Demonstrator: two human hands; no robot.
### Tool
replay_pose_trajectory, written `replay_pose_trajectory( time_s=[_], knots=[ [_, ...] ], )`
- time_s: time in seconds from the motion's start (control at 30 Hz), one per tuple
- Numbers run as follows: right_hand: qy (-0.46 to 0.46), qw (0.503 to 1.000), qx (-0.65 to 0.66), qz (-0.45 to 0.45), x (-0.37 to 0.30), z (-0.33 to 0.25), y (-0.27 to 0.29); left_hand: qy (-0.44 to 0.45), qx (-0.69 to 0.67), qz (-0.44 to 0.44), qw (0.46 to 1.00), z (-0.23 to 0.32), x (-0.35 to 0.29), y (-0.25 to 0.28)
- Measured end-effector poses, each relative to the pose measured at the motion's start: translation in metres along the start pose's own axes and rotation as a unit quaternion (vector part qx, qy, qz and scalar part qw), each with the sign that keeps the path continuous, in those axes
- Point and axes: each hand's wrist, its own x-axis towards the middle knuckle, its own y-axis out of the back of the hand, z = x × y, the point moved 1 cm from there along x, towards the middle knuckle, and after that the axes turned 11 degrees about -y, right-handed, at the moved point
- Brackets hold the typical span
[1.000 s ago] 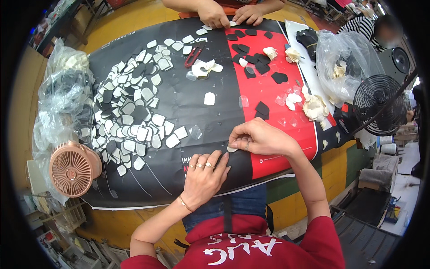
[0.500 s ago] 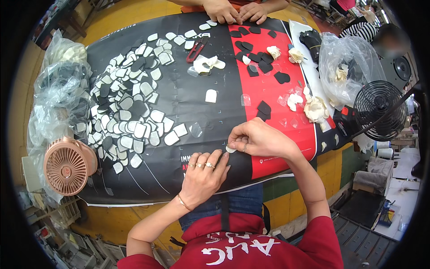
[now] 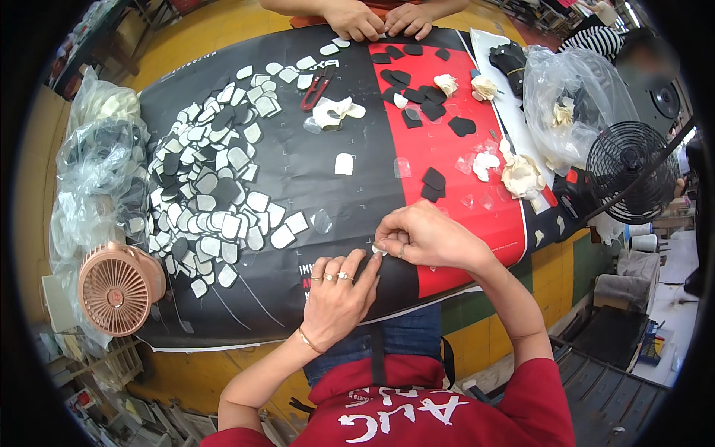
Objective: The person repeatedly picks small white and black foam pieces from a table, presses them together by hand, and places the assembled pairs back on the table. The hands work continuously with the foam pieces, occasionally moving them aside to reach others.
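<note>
Right hand [image 3: 424, 235] pinched narrow on small pale piece [image 3: 379, 250], near edge of black-and-red sheet [image 3: 313, 194]. Left hand [image 3: 339, 287] flattish, fingertips at the piece; too covered to tell if it grips. Pile of rounded pieces [image 3: 238, 158] to the left, red snips [image 3: 318, 89] beyond, pink fan [image 3: 115, 290] at near-left corner.

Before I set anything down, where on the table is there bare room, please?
Bare black covering lies between the pile of pieces and the lone white piece, and between that piece and the right hand. Crowded spots: the pile, and the red section's black pieces.
</note>
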Motion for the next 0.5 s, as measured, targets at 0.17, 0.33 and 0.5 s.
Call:
replay_pose_trajectory(
  time_s=[0.17,0.33,0.5],
  knots=[
    [-0.027,0.996,-0.024,0.082,-0.008,0.002,-0.007,0.009,-0.009,-0.007,1.000,0.000,0.001,0.001],
    [-0.056,0.981,-0.041,0.179,-0.022,0.000,-0.018,0.006,0.012,-0.012,1.000,0.000,0.002,0.001],
    [-0.092,0.968,-0.060,0.227,-0.023,-0.002,-0.035,0.009,0.010,-0.012,1.000,0.000,0.004,0.002]
  ],
)
